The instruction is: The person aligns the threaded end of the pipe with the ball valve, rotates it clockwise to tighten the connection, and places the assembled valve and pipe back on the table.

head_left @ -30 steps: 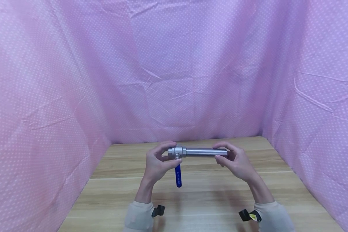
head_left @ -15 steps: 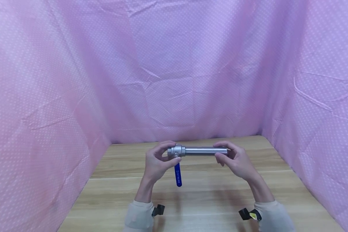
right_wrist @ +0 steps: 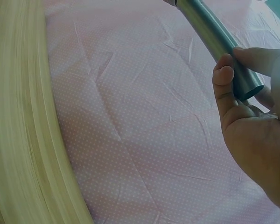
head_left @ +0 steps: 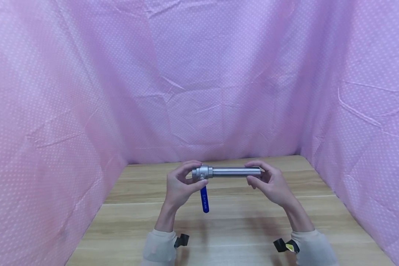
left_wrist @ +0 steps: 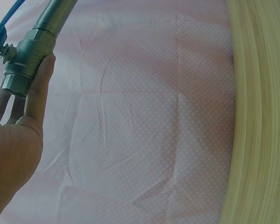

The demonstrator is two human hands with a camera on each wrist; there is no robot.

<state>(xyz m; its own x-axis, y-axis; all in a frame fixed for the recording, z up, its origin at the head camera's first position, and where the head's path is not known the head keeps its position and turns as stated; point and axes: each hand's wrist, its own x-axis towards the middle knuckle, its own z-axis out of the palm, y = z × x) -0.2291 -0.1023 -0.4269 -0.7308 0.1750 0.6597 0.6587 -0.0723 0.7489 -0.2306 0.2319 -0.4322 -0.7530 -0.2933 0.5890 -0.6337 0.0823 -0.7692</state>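
Observation:
A silver ball valve [head_left: 204, 170] with a blue lever handle [head_left: 204, 200] is held up over the table, joined end to end with a steel pipe [head_left: 231, 171]. My left hand [head_left: 179, 186] grips the valve body, its thumb close to the base of the handle. Around the pipe's far right end, my right hand [head_left: 269, 183] pinches with thumb and fingers. In the left wrist view, the valve's hex end [left_wrist: 17, 85] lies between the fingers and the pipe runs up from it. The pipe's open end [right_wrist: 252, 92] shows in the right wrist view.
Under the hands is a wood-grain table [head_left: 226, 229]. Pink dotted cloth [head_left: 199, 92] hangs behind it and along both sides. Each forearm has a light sleeve [head_left: 161, 245] and a black wrist mount [head_left: 181, 241].
The right end of the pipe has risen slightly, and the pipe has turned a little in the right fingers. Both hands keep nearly the same place and hold.

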